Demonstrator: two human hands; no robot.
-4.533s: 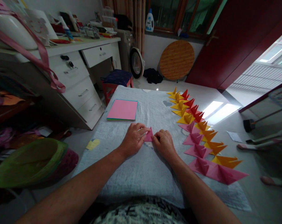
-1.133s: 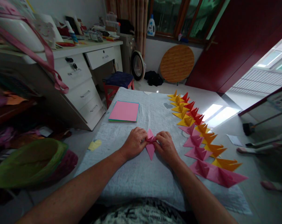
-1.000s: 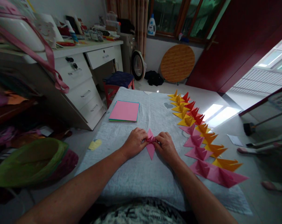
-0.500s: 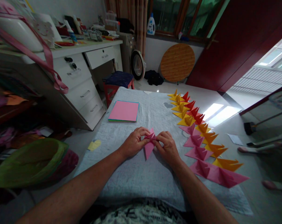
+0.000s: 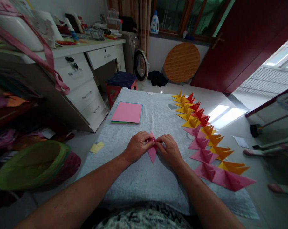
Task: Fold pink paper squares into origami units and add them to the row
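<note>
A pink origami crane [image 5: 153,154] is pinched between my two hands above the middle of the cloth-covered table [image 5: 132,187]. One of its points hangs toward me, and another rises beyond my fingertips. My left hand [image 5: 138,145] grips its left side with thumb and fingers. From the right, my right hand [image 5: 169,148] pinches it with thumb and forefinger, close to the left fingertips. My fingers cover the centre of the paper, so the fold there is hidden.
Folded yellow cranes [image 5: 191,122], red cranes [image 5: 202,118], orange cranes [image 5: 221,153] and pink cranes [image 5: 203,156] line the table's right side. A stack of square paper [image 5: 127,113] lies at the back left. A green-lined bin [image 5: 34,165] stands left of the table.
My right hand has moved slightly left, its fingertips now closer to my left ones over the pink crane. Less of the crane's middle shows.
</note>
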